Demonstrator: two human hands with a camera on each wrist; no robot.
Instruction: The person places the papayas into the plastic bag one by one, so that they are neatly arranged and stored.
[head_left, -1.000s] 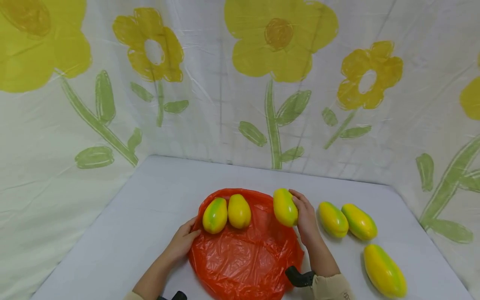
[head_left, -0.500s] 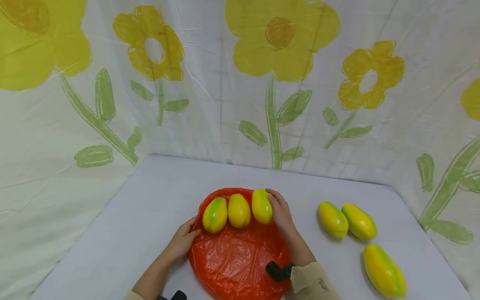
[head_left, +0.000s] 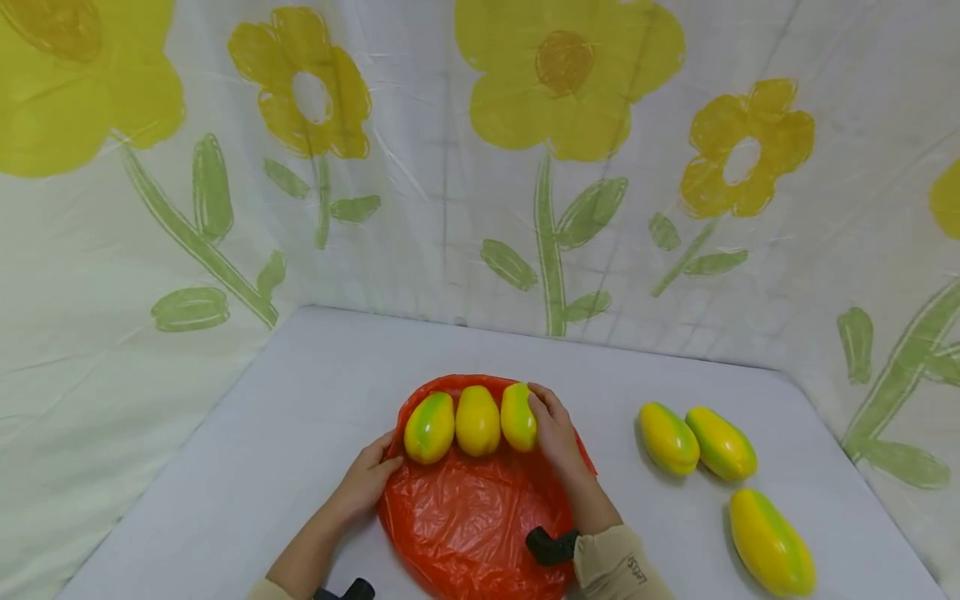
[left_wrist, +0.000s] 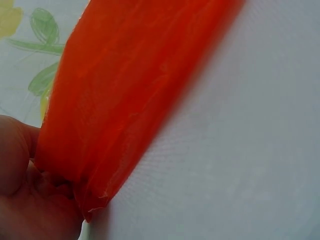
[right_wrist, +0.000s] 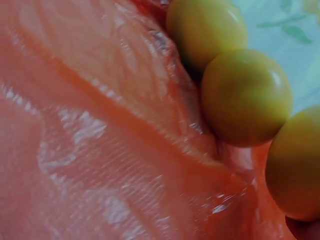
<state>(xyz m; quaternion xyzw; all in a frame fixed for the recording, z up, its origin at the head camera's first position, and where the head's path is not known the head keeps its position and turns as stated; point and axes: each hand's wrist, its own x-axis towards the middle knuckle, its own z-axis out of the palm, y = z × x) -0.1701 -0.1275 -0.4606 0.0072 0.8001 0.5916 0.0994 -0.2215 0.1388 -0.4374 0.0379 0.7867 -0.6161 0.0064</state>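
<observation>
Foreground: one beige right sleeve (head_left: 618,562), printed with lettering; one black wrist fitting (head_left: 551,547) beside its cuff.

One red plastic bag (head_left: 480,508), creased, mouth facing up, set on the white worktop (head_left: 322,375). Contents: a row of three yellow-and-green fruits along the far inner wall — left fruit (head_left: 430,429), middle fruit (head_left: 477,421), right fruit (head_left: 517,417), close beside one another.

Left hand (head_left: 366,479), at the bag's left rim. Grip: closed up on the plastic, thumb at the inside edge, fingers outside.

Right hand (head_left: 555,437), over the bag's right side. Grip: fingers curled against the right fruit, parted only by its thickness, holding it inside the rim. Whether the bag bears any of that fruit's weight cannot be told.

Left wrist view only: the bag's outer face, tapering to a puckered fold of film pinched at the hand. Right wrist view only: the three fruits nearly end-on, a long crease of film running alongside, and a fingertip (right_wrist: 306,229) under the nearest fruit.

Right of the bag, on the worktop: one loose fruit nearest the viewer (head_left: 772,543); beyond it a pair, near fellow (head_left: 669,438) and outer fellow (head_left: 722,443), touching or almost so.

Rear: one pale cloth backdrop (head_left: 420,208) — yellow flowers, green stems and leaves.
</observation>
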